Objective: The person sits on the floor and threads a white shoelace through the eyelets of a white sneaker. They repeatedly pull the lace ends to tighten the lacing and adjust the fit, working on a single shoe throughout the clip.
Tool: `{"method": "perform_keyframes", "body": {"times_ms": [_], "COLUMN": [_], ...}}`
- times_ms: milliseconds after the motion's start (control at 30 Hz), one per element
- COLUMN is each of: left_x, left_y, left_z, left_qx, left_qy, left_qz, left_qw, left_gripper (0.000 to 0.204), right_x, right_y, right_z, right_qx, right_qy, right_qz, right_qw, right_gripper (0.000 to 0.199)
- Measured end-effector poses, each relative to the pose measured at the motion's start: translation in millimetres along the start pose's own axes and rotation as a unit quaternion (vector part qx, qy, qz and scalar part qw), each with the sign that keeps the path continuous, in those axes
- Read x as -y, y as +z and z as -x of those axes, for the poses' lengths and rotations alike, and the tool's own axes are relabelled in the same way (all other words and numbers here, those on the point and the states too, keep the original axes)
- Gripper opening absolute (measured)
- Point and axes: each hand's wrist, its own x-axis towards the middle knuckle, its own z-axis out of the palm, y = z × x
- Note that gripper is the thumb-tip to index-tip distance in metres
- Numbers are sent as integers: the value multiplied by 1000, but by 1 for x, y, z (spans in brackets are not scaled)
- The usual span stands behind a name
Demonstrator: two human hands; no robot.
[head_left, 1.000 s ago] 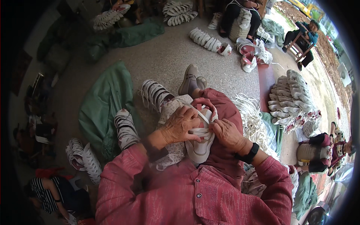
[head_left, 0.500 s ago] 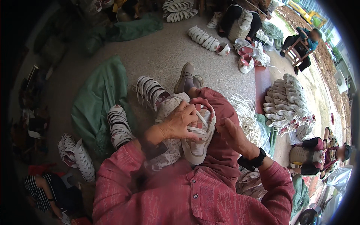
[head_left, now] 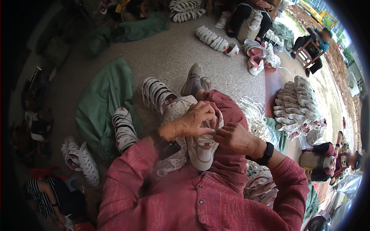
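A white and beige sneaker with a reddish lining rests on my lap, its toe toward me. Bent over its lacing area, my left hand has thumb and forefinger closed near a bit of white shoelace. From the other side my right hand pinches that lace, its fingertips almost meeting those of the left. Most of the laces and the shoe's opening are hidden behind my fingers. A floral cloth lies over my left thigh, beneath the shoe.
Rows of nested white shoe uppers stand left and ahead. A green cloth sack lies at left. To the right are a heap of white laces and a large stack of uppers. Other people sit around the edges.
My right hand has moved left and down to the shoe, its fingers closing at the lace. My left hand has shifted slightly up and right, with fingers drawn together.
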Motion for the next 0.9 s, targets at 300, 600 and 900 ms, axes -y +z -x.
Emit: {"method": "perform_keyframes", "body": {"times_ms": [300, 600, 900], "left_x": [2, -11, -9], "left_y": [5, -2, 2], "left_z": [1, 1, -2], "left_qx": [1, -88, -118], "left_qy": [12, 73, 110], "left_qz": [-31, -66, -136], "left_qw": [999, 991, 977], "left_gripper": [30, 28, 29], "right_x": [10, -5, -5], "right_y": [31, 10, 14], "right_z": [9, 36, 22], "right_qx": [-77, -45, -113], "right_qy": [112, 146, 95], "right_qz": [122, -91, -116], "right_qw": [983, 984, 982], "right_gripper": [21, 23, 28]}}
